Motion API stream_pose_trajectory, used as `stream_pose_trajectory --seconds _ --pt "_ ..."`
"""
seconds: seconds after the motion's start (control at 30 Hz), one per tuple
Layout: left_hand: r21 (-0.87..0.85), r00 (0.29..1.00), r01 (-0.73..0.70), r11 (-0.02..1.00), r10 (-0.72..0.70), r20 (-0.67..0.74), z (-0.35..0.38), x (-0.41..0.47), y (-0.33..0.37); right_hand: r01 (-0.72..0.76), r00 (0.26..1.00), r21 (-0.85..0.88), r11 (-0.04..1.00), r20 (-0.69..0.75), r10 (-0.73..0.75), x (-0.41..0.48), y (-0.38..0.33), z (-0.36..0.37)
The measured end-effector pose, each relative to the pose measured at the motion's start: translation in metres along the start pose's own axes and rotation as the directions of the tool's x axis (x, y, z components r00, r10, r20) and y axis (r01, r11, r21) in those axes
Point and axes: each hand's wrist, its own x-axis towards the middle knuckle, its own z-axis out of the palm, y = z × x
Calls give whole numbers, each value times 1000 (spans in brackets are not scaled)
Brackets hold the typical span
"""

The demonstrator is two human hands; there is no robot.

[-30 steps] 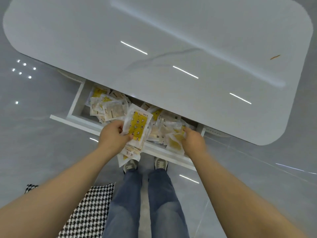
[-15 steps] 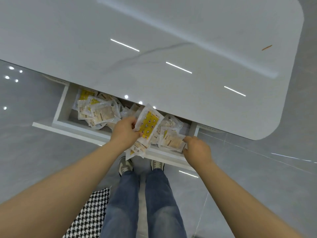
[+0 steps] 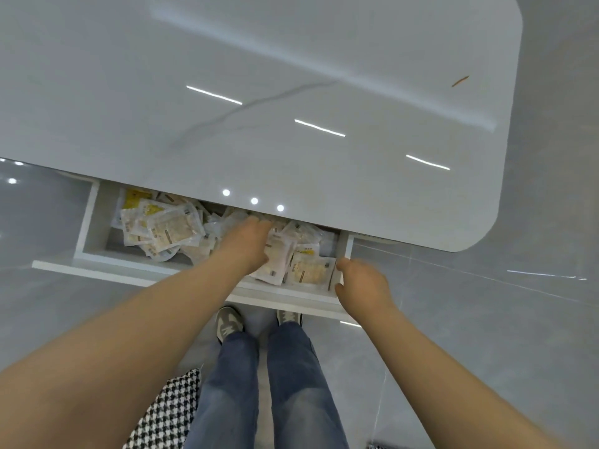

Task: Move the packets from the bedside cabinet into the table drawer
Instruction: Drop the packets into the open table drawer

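Heaped in the open drawer (image 3: 113,268) under the desk (image 3: 291,76), the packets (image 3: 168,228) at the front right ride against the front wall, so one could slip to the floor or get pinched under the desk's edge when the drawer shuts. The left hand (image 3: 248,244) presses on the heap, fingers (image 3: 259,223) stretched and grasping nothing visible; the right hand (image 3: 361,286) is curled at the drawer's right front corner, gripping wall or packet I cannot tell. The packets are flat, clear, crinkled pouches with pale or yellow contents, overlapping at all angles.
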Motion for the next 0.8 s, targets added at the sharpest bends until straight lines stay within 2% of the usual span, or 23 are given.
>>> stream_pose_trajectory --seconds 0.2,0.5,0.67,0.8 --pt "174 996 -85 981 80 36 -18 -35 -1 16 1000 -20 1000 7 -16 -18 -5 -22" --pt "132 994 -111 985 112 -1 -81 -136 10 19 997 52 998 -76 -15 -94 -29 -97" --pt "244 965 -216 946 244 -94 -156 -201 49 -8 971 108 994 -236 34 -165 -36 -171" --pt "310 891 -308 899 387 -236 -234 -254 102 -29 896 178 984 -431 105 -230 -20 -245"
